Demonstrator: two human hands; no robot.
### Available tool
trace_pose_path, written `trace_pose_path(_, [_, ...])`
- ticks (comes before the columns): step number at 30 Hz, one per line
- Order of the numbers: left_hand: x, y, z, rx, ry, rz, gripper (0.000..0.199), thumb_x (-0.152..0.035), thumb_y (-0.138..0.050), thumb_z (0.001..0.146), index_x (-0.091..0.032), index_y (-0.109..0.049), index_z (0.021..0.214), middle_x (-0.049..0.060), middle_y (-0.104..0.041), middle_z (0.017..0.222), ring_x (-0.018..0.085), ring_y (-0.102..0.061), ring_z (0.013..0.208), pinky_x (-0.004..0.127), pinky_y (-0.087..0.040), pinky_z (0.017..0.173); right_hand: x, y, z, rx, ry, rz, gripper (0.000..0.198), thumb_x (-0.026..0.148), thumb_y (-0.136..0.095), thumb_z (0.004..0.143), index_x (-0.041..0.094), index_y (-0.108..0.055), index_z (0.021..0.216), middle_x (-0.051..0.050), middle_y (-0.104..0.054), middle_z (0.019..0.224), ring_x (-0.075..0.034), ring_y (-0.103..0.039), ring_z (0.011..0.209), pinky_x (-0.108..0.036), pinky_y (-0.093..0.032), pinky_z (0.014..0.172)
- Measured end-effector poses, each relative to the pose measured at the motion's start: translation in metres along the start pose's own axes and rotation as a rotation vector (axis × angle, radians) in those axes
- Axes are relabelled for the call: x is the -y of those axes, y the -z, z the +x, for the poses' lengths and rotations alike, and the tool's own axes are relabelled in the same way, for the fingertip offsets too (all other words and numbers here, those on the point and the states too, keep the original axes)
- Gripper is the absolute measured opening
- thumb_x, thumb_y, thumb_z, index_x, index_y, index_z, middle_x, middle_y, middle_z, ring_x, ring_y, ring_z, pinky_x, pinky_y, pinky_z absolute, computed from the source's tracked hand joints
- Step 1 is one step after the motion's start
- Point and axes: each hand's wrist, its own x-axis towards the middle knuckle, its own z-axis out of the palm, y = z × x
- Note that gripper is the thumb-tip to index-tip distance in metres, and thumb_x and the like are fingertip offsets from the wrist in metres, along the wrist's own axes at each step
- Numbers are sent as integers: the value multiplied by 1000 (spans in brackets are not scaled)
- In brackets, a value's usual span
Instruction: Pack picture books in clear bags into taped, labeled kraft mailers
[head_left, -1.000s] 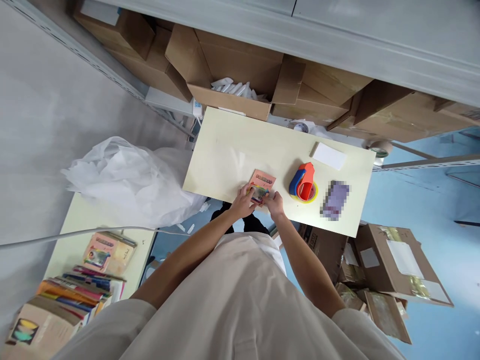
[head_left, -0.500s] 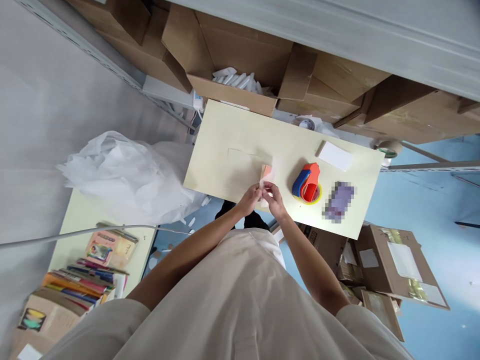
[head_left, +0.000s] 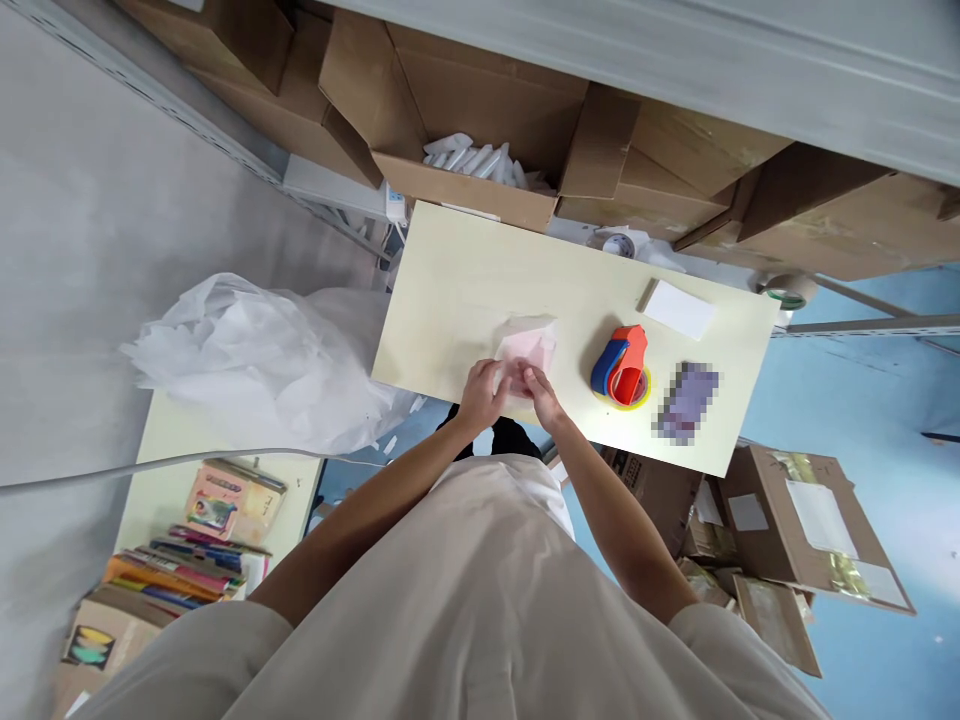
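Note:
Near the front edge of the pale table (head_left: 450,260), a thin, see-through white sheet (head_left: 534,326) covers a small pinkish item (head_left: 529,350). My left hand (head_left: 482,396) grips the sheet at its left side, fingers curled. From the right, my right hand (head_left: 543,394) closes on the same wrapped bundle, its fingertips pressed onto the near part. What the item is cannot be made out through the sheet. To the right stands an orange and blue tape dispenser (head_left: 624,365) with a yellow-edged roll, apart from my hands.
A white box (head_left: 679,308) and a blurred purple rectangle (head_left: 686,402) lie at the table's right. Behind, an open carton (head_left: 465,190) holds white packets. A heap of white sheets (head_left: 255,360) lies left, above books (head_left: 180,565). Cartons (head_left: 795,520) stand lower right.
The pinkish item, partly bare before, is now under the sheet. My hands have moved slightly apart, the left one to the left. The sheet no longer lies spread out leftward.

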Motion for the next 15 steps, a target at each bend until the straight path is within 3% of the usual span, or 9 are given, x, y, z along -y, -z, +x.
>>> trace_pose_path(2, [-3,-9,3,91,10,59,40,-33,-44,91,-14,-51,125,15,-52,126,25,-47,122,42,-37,106,0,-1,0,-14,17,-3,58,64,-46,83,20,-58,119,-10,-59,125,-23,-56,115,-40,-49,93])
trace_pose_path(4, [-3,-18,8,143,129,110,42,-30,-45,90,-12,-48,128,17,-50,127,27,-46,123,43,-36,105,-1,1,-2,-57,55,-52,54,60,-52,80,19,-61,114,-10,-61,119,-23,-59,108,-39,-50,90])
trace_pose_path(6, [-1,-23,14,160,192,131,42,-29,-48,88,-11,-50,126,18,-51,124,28,-46,122,43,-36,104,-4,8,-5,-195,107,-162,49,53,-58,77,18,-61,110,-12,-61,116,-24,-59,102,-40,-51,87])
trace_pose_path(8, [2,-23,19,161,170,106,37,-29,-48,88,-13,-54,121,16,-55,118,27,-48,118,43,-37,103,-9,17,-7,-393,135,-277,48,46,-61,74,17,-59,112,-14,-60,118,-25,-59,100,-43,-50,87])
trace_pose_path(10, [4,-21,21,155,143,50,30,-30,-47,89,-15,-58,112,12,-60,107,25,-53,109,41,-41,99,-15,24,-7,-495,110,-299,48,41,-61,73,17,-56,116,-14,-61,115,-24,-59,97,-45,-49,86])
trace_pose_path(13, [7,-20,22,130,155,-31,26,-32,-47,89,-17,-61,104,8,-62,94,22,-58,96,39,-46,92,-22,27,-2,-425,64,-182,45,36,-61,71,17,-56,112,-11,-66,102,-22,-62,88,-42,-51,82])
trace_pose_path(15, [9,-22,21,101,200,-79,29,-35,-50,88,-16,-61,107,9,-63,99,22,-60,94,39,-47,90,-23,26,1,-390,60,-88,42,35,-62,68,17,-58,106,-8,-67,97,-20,-62,83,-40,-51,79])
